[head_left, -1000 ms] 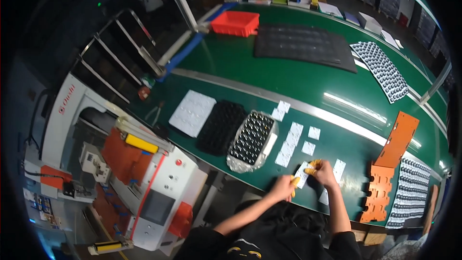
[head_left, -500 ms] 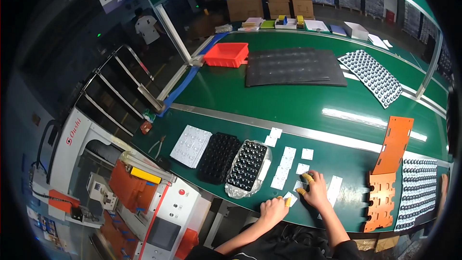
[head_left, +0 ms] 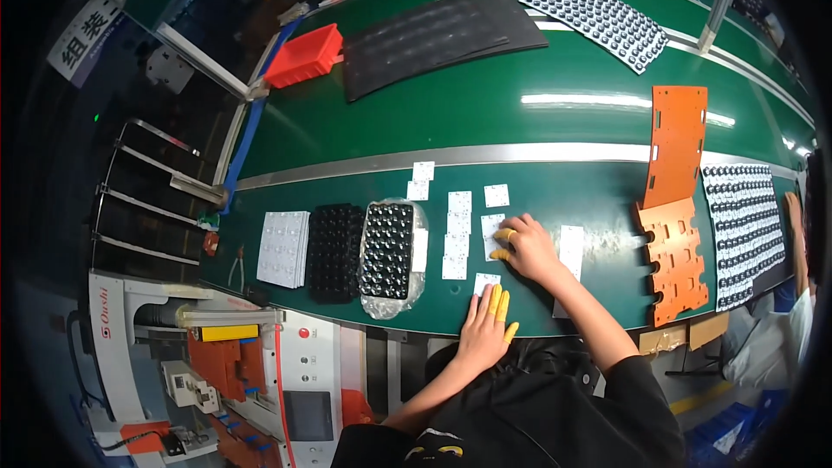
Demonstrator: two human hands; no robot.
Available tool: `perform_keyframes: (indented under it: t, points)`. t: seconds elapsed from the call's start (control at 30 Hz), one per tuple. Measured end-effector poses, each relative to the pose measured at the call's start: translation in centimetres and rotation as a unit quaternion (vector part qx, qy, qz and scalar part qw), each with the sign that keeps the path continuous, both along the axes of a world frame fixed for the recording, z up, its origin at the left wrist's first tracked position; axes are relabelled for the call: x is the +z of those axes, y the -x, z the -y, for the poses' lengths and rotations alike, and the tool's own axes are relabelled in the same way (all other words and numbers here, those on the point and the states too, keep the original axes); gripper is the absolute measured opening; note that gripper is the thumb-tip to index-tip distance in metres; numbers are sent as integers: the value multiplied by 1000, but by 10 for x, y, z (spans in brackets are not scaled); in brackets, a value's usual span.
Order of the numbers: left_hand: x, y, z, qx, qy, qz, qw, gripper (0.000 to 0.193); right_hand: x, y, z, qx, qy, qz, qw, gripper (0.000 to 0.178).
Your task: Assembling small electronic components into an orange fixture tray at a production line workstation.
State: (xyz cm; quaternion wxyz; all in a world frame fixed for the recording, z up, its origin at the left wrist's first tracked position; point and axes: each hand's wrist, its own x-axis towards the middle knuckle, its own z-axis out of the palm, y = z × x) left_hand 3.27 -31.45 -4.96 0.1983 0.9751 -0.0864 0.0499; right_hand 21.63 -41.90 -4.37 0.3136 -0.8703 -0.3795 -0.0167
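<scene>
My left hand (head_left: 485,329) lies flat at the table's front edge, fingers stretched, with yellow finger covers on some of them. Its fingertips touch a small square white circuit board (head_left: 488,279). To its upper right, my right hand (head_left: 530,249) is bent over another white circuit board (head_left: 490,248), its yellow-covered thumb and forefinger at the board's right side. That board is partly hidden by the fingers and sits against a white board just beyond it. A single white square (head_left: 496,196) lies farther off. Left of my hands runs a column of white boards (head_left: 456,236).
A black tray of shiny domed parts (head_left: 387,250) in clear plastic, a dark tray (head_left: 335,251) and stacked white sheets (head_left: 282,249) stand left. Right are a white strip (head_left: 570,247), an orange slotted plate (head_left: 674,251) and a dotted panel (head_left: 744,234). Another person's arm (head_left: 797,243) reaches in at far right.
The view has shifted, so the table appears higher. My left fingers have straightened onto their board. Under my right hand, the board now meets the one beyond it, where a gap showed before.
</scene>
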Motion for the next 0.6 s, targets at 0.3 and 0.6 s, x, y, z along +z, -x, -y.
perform_keyframes:
  t: [0.3, 0.6]
  points:
    - [0, -21, -8, 0, 2, -13, 1000, 65, 3, 2, -10, -22, -14, -9, 1000, 38]
    - [-2, -32, -10, 8, 1, 4, 1000, 65, 3, -7, -18, -32, -65, -25, 997, 31]
